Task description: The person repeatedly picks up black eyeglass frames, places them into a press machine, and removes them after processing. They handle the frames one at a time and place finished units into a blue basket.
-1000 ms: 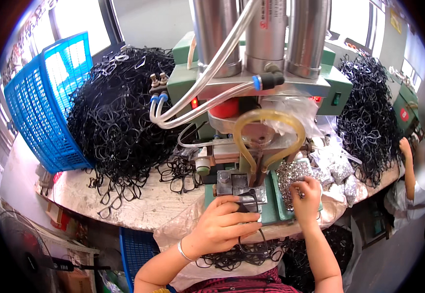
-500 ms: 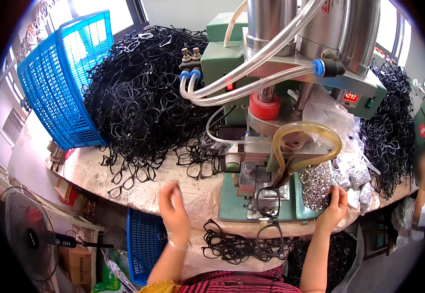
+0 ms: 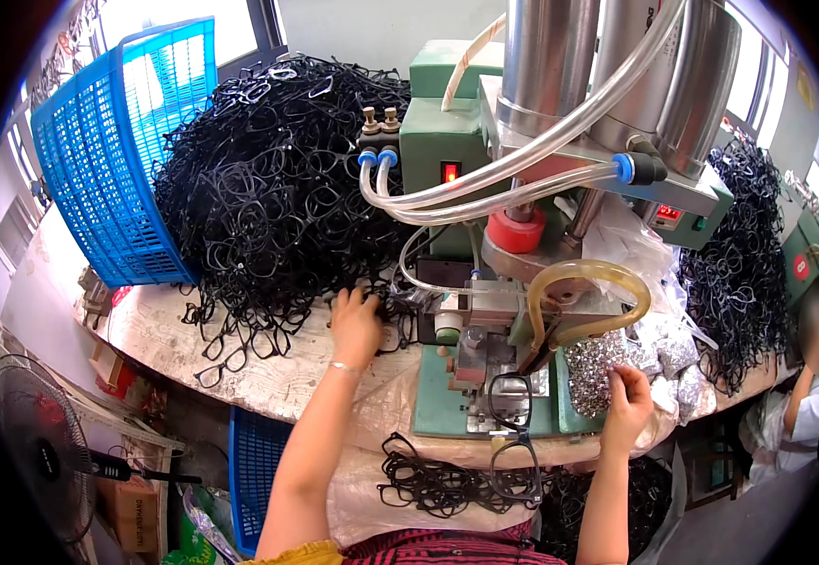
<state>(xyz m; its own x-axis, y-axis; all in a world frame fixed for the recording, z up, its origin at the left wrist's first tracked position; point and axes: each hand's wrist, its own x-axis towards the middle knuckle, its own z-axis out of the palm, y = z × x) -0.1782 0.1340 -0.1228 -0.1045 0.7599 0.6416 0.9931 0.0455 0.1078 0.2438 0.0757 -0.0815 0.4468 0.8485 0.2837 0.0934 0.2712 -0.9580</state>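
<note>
Head view, left to right. Fan [image 3: 38, 428] at 8 o'clock, below the desk [image 3: 268, 372] edge. Blue basket [image 3: 122, 160] tipped on its side at 10 o'clock, its open mouth against a large heap of black spectacle frames [image 3: 273, 184] that fills the 11 o'clock sector and spills onto the desk top. Loose frames lie along the heap's lower edge. Left hand [image 3: 358, 325] just left of centre, palm down, fingers spread and resting on the loose frames at the foot of the heap; whether it grips one cannot be told. The heap lies at the hand's 11 o'clock, touching the fingertips. Thin bracelet on the left wrist. Green press machine [image 3: 447, 151] at 12 to 1 o'clock, with steel cylinders above and clear hoses looping down. One black frame [image 3: 511, 403] sits on the machine's base plate at centre-low, between the two hands, apart from both. More black frames [image 3: 428, 480] lie lower down at 6 o'clock, near the person's lap. Right hand [image 3: 628, 400] at 4 o'clock, fingers curled and pinched together at a pile of small shiny metal parts [image 3: 593, 367]; what it pinches is too small to tell. Second heap of black frames [image 3: 739, 273] at 3 o'clock. Another person [image 3: 810, 395] sits at the far right, blurred.
</note>
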